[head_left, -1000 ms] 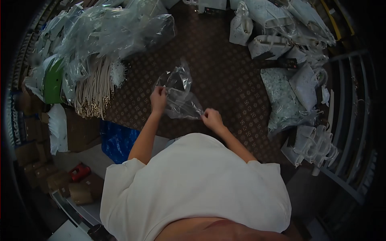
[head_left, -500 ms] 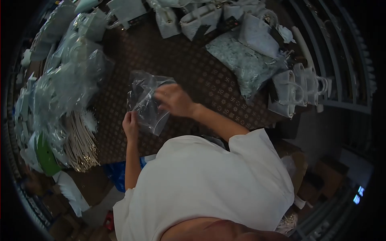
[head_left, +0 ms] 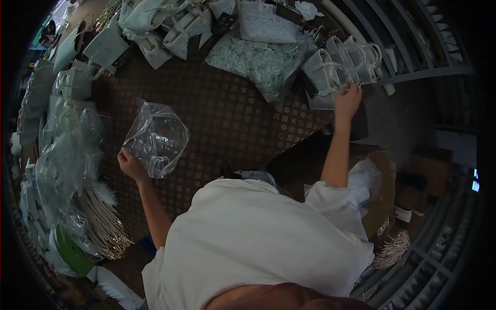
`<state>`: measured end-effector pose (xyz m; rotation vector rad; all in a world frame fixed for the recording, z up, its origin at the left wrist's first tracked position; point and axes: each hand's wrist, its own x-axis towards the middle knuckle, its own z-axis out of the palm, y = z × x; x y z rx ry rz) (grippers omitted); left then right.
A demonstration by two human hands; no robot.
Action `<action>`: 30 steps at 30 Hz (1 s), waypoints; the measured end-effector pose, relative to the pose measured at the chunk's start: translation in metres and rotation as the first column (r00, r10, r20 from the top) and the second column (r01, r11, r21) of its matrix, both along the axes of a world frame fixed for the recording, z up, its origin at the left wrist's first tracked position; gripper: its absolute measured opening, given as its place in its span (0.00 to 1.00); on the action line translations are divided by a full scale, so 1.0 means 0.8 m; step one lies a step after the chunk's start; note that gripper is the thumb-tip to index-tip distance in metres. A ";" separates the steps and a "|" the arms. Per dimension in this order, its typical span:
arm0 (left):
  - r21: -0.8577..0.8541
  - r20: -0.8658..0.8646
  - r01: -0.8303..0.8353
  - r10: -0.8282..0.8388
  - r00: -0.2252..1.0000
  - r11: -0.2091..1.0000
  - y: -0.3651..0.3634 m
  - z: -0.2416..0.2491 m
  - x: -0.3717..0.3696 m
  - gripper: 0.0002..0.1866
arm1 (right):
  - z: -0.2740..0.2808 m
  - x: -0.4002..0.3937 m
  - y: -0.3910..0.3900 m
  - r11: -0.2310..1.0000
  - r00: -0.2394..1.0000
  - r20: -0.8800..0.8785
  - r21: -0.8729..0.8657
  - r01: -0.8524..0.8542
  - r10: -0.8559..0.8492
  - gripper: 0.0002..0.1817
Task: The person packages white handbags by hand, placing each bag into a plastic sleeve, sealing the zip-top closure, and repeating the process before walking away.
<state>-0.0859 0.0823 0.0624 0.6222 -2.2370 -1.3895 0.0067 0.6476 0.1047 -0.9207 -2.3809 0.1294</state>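
On the left, my left hand (head_left: 132, 164) pinches the lower left edge of a clear plastic bag (head_left: 173, 135), which lies spread over the brown patterned tabletop (head_left: 206, 119). My right hand (head_left: 348, 101) reaches far out to the right, to a row of small white handbags (head_left: 318, 72) standing at the table's corner. Its fingers are closed at the looped handle of one of these handbags; the exact grip is partly hidden by the hand.
A heap of clear plastic bags (head_left: 72, 150) and a bundle of cream straps (head_left: 103, 222) line the left side. At the back stand more white handbags (head_left: 268, 23), beside a large sack of clear packing material (head_left: 253, 62). A carton (head_left: 382, 206) stands at lower right.
My right hand has left the plastic bag and moved right to the white handbags. My left hand keeps hold of the bag, now more spread out. The camera view has shifted.
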 end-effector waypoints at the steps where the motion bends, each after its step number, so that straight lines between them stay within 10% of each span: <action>1: -0.117 0.000 0.065 -0.066 0.998 0.991 -0.004 -0.007 0.001 0.13 | 0.000 0.003 0.036 1.000 1.000 -0.002 0.001 -0.013 0.013 0.15; 3: -0.146 -0.025 0.087 -0.091 0.996 0.985 0.008 -0.006 0.008 0.12 | 0.000 0.001 0.084 0.652 0.912 0.251 -0.758 -0.023 0.324 0.21; 8: -0.208 -0.017 0.108 -0.114 0.993 0.972 -0.002 -0.030 0.019 0.11 | -0.038 -0.002 0.093 0.842 0.959 -0.008 -0.477 -0.252 0.283 0.31; 12: -0.370 -0.007 0.058 -0.065 0.998 0.927 -0.004 -0.028 0.033 0.10 | -0.090 -0.008 0.106 0.831 0.805 -0.542 -0.313 -0.460 0.241 0.35; 14: -0.370 0.006 0.034 -0.034 0.999 0.928 -0.005 -0.025 0.042 0.10 | -0.124 -0.012 0.185 0.932 0.922 0.213 0.101 -0.349 0.322 0.27; 17: -0.335 0.059 0.065 -0.047 0.997 0.940 0.002 -0.015 0.042 0.10 | -0.044 -0.022 0.140 0.938 0.834 0.468 -0.312 -0.154 0.292 0.18; 24: -0.393 -0.042 0.047 -0.069 0.997 0.919 -0.006 -0.042 0.044 0.09 | 0.068 0.024 -0.001 0.915 0.862 0.381 -0.351 -0.200 0.335 0.14; 26: -0.409 -0.064 0.058 -0.092 0.994 0.911 -0.005 -0.041 0.044 0.10 | 0.084 0.036 -0.039 0.706 0.846 0.087 -0.599 -0.378 0.526 0.13; 28: -0.365 -0.049 0.096 -0.122 0.991 0.926 0.002 -0.033 0.041 0.10 | 0.090 0.022 -0.088 0.674 0.750 0.279 -0.681 -0.286 0.600 0.12; 30: -0.336 -0.053 0.100 -0.125 0.991 0.936 0.009 -0.030 0.036 0.10 | 0.078 0.000 -0.169 0.459 0.611 0.039 -0.699 -0.549 0.790 0.11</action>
